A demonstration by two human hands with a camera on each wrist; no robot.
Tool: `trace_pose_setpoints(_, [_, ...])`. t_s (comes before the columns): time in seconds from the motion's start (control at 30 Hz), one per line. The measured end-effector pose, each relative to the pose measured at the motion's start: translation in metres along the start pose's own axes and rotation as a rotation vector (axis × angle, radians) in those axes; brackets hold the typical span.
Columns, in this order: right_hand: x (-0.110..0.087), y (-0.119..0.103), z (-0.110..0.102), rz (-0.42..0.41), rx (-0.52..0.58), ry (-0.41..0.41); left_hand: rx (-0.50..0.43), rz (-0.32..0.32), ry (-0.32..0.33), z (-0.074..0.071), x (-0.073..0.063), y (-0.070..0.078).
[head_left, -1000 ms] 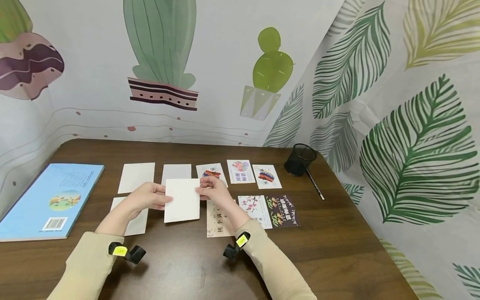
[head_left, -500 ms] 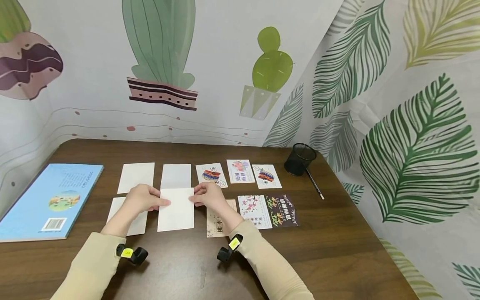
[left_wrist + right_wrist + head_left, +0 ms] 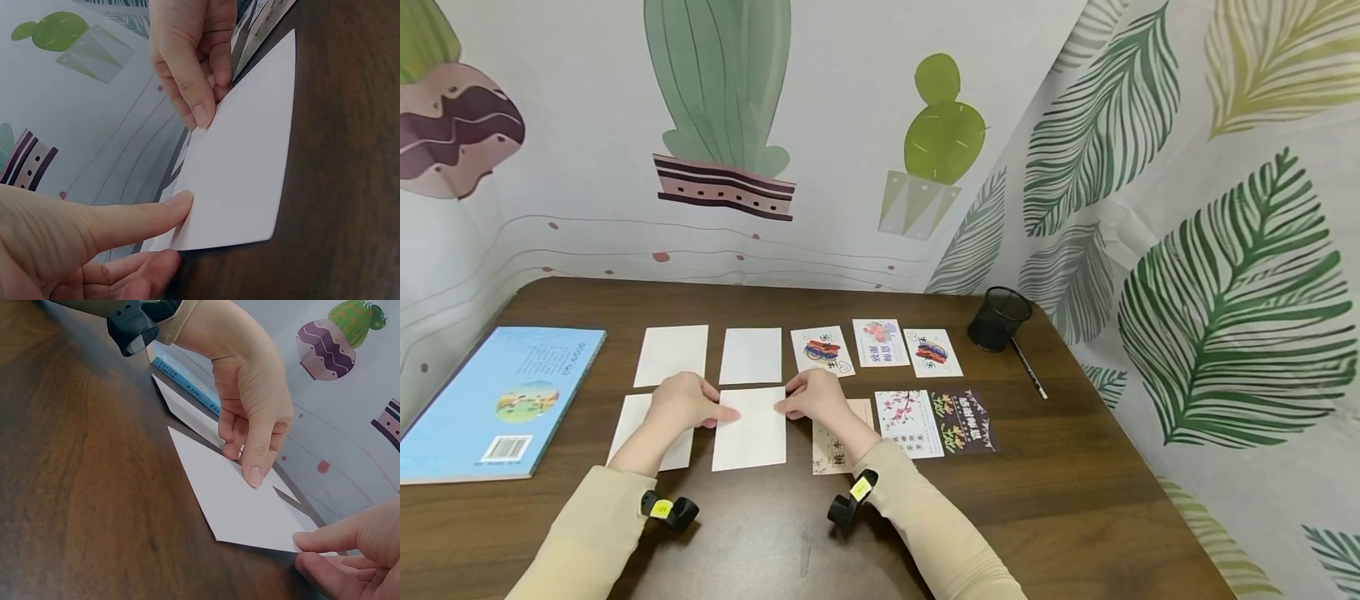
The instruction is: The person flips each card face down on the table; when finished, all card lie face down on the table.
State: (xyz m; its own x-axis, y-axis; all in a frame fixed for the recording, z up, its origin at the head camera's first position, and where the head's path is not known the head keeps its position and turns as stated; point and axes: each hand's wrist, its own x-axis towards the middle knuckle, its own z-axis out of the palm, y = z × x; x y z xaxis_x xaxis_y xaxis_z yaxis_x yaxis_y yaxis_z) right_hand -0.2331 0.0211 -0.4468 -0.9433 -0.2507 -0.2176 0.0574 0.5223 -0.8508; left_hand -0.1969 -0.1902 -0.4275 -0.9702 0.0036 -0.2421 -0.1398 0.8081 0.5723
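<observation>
Both hands are on one blank white card [image 3: 749, 430] low at the table's middle. My left hand [image 3: 683, 404] pinches its left edge near the far corner, thumb on top. At the opposite edge, my right hand [image 3: 820, 400] pinches the card the same way. The left wrist view shows the left thumb [image 3: 144, 225] over the card with fingers below its edge. In the right wrist view the card's near edge lies close over the wood. Just beyond it lies another blank card [image 3: 751, 356], and a third [image 3: 653, 433] is partly hidden behind the left hand.
A further blank card [image 3: 672, 356] lies at back left, beside a blue book [image 3: 505, 404]. To the right are several printed cards, among them a plum-blossom card [image 3: 910, 423] and a dark one [image 3: 964, 422]. A black mesh pen holder [image 3: 1000, 319] and pencil [image 3: 1029, 367] stand farther right.
Both hands have brought the white card down and toward the person, off the blank card behind it, which now shows fully. The printed cards have stayed put.
</observation>
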Motion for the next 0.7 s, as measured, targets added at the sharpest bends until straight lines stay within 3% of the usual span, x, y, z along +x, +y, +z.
trace_pose_setpoints(0.53, [-0.002, -0.006, 0.000, -0.002, -0.046, 0.007, -0.011, -0.038, 0.002, 0.001, -0.002, 0.002])
trace_pose_setpoints(0.7, [-0.005, -0.006, -0.005, -0.032, -0.014, 0.021, 0.002, 0.011, 0.075, 0.002, -0.004, 0.012])
